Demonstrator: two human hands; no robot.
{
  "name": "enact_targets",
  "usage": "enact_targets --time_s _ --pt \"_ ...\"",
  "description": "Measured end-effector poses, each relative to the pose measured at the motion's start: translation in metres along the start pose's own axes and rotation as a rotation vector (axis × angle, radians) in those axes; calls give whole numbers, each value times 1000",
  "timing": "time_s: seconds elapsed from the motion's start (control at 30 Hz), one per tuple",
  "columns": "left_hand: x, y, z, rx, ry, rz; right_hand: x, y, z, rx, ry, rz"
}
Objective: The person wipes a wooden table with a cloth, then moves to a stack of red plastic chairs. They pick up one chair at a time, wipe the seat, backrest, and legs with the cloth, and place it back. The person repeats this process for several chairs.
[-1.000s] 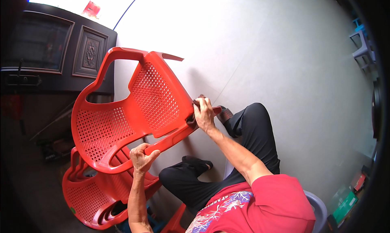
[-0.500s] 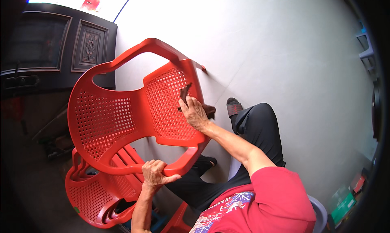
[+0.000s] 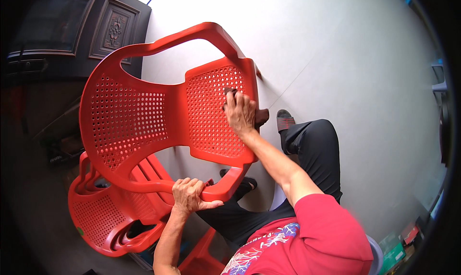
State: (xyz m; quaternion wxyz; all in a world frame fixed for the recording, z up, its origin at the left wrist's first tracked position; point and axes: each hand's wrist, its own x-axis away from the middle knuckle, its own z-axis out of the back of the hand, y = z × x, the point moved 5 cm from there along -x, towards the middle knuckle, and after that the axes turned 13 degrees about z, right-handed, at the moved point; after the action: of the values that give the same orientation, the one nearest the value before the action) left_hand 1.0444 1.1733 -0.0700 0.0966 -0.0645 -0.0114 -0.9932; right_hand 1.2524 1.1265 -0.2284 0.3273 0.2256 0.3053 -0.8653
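A red plastic armchair (image 3: 174,113) with a perforated back and seat is tipped in front of me, its back toward the left. My left hand (image 3: 188,194) is closed round the near armrest, thumb stretched along it. On the seat, toward its front edge, my right hand (image 3: 240,113) presses down a bunched dark brown cloth (image 3: 261,116). Bits of the cloth stick out past the fingertips and over the seat's front edge; the palm hides the rest.
More red plastic chairs (image 3: 98,217), nested together, lie at the lower left. A dark carved door (image 3: 122,28) stands at the far left. Pale floor (image 3: 365,83) stretches to the right, with a green box (image 3: 394,256) among items at the lower right.
The chair and both hands sit higher and farther right in the picture, as the whole view has shifted. The cloth end that stood up past my right fingers is now mostly under them.
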Motion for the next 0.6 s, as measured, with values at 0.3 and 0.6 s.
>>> enact_targets --time_s 0.3,0.6 --pt "6 3 3 16 58 64 110 -55 52 -448 -478 324" --pt "16 3 -6 -5 74 97 -35 7 79 -890 -104 21"
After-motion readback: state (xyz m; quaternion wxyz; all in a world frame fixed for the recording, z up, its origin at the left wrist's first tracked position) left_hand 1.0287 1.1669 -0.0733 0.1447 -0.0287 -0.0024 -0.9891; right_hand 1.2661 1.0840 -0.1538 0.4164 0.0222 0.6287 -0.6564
